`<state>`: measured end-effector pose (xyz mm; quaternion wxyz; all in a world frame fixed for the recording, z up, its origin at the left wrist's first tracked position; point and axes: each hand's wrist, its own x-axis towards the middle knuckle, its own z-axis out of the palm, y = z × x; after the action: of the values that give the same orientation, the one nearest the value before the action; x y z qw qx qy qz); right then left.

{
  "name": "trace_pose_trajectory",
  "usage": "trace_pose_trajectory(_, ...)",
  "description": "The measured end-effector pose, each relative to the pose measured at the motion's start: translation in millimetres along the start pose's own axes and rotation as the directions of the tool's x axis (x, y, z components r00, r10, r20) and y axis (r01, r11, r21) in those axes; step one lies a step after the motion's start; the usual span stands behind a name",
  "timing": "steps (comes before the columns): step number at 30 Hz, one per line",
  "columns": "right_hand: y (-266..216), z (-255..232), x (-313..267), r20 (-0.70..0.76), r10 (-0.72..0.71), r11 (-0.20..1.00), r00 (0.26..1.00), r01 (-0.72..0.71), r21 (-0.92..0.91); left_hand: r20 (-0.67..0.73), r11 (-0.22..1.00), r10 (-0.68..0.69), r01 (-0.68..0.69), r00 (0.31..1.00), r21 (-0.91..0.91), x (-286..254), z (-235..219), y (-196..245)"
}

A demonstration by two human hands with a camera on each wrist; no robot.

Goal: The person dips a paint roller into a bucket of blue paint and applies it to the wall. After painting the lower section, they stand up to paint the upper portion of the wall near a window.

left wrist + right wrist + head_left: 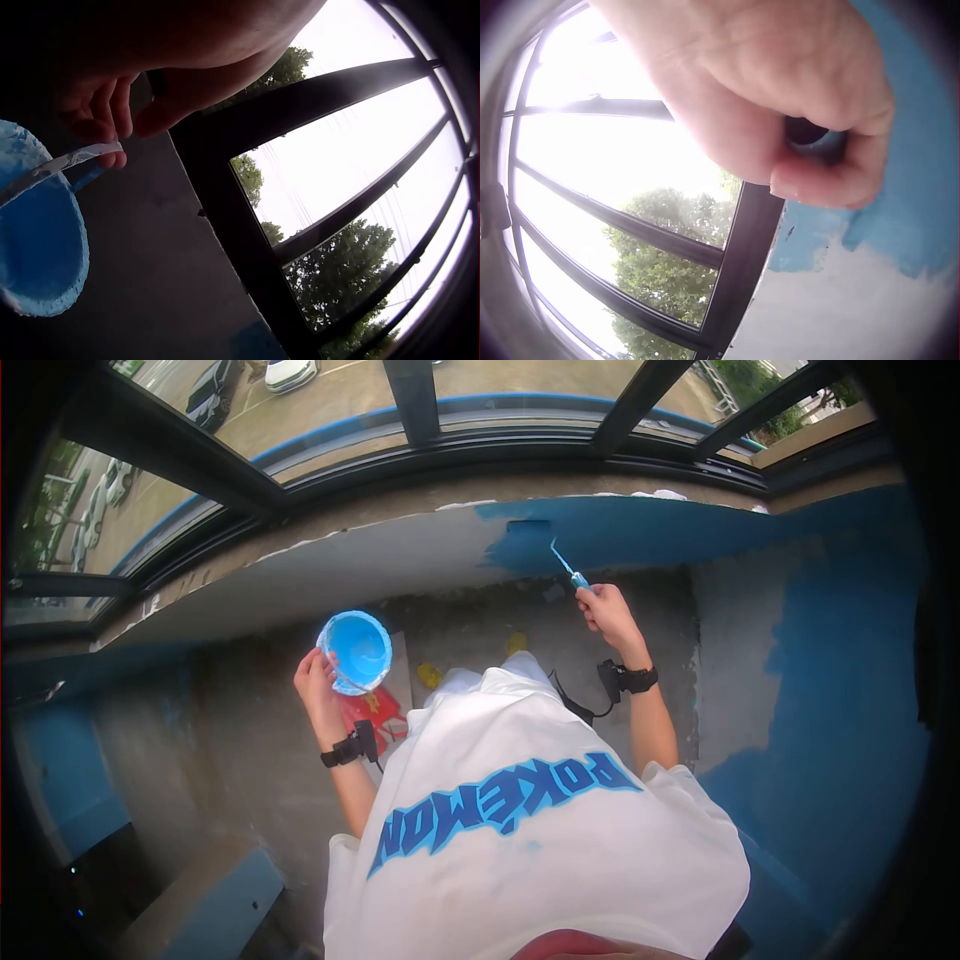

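My right hand (608, 614) grips the handle of a small paint roller (572, 568). The roller's head lies against the low wall (400, 552) under the window, inside a patch of wet-looking blue paint (610, 538). In the right wrist view the fingers (832, 184) curl round the dark handle end (810, 131). My left hand (318, 678) holds a paint bucket (360, 650) by its handle strap (64, 163). Blue paint coats the bucket's inside and crusts its rim. In the left wrist view, fingertips pinch the strap above the tilted bucket.
Dark window frames (412, 405) run above the wall's ledge. A red bag or packet (372, 710) lies on the floor below the bucket. Yellow shoes (430, 676) show under the white shirt. The right-hand wall (830, 630) is partly blue. A box-like block (215, 905) stands lower left.
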<state>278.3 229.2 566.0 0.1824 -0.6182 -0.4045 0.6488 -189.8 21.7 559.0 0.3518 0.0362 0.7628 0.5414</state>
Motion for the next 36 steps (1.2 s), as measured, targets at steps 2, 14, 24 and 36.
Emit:
trace_pose_trajectory(2,-16,-3,-23,-0.015,-0.005,1.000,1.000,0.005,0.001,0.012,1.000,-0.005,0.005,1.000,0.027,2,3,2)
trace_pose_trajectory(14,-26,12,-32,-0.135,-0.043,0.997,0.990,0.050,0.056,0.012,1.000,0.008,-0.008,1.000,0.005,6,15,26)
trace_pose_trajectory(24,112,85,113,-0.144,0.005,0.993,0.990,-0.021,-0.114,-0.019,0.999,0.046,-0.046,0.999,-0.023,4,-6,23)
trace_pose_trajectory(36,101,53,69,-0.095,-0.048,0.997,0.994,0.042,-0.064,-0.018,0.998,0.056,-0.057,0.998,-0.034,-3,-36,-10)
